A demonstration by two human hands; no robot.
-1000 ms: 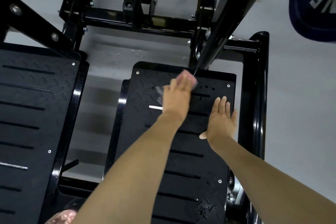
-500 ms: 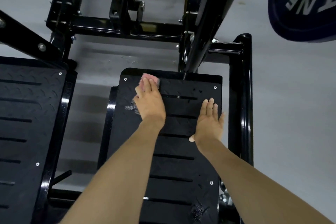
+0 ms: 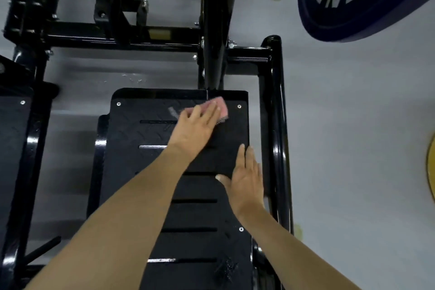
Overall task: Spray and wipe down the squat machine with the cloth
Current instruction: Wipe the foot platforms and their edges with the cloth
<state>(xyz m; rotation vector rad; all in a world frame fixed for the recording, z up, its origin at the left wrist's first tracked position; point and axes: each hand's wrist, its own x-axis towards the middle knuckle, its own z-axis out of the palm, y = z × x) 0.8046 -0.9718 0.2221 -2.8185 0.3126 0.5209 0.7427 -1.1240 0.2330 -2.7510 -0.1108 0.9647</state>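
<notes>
The squat machine's right black foot plate (image 3: 131,139) has a diamond tread and several slots. My left hand (image 3: 195,127) presses a pink cloth (image 3: 221,107) flat against the plate's upper right part, fingers straight over it; most of the cloth is hidden under the fingers. My right hand (image 3: 247,179) lies flat and open on the plate's right edge, lower down, holding nothing. No spray bottle is in view.
A second black foot plate (image 3: 14,148) sits at the left. Black frame tubes (image 3: 277,125) run along the right side and across the top. A dark blue weight plate (image 3: 353,2) hangs at the upper right over the grey floor.
My left hand has swept the cloth from the plate's upper left corner across to its upper right. My right hand stays pressed flat on the right edge.
</notes>
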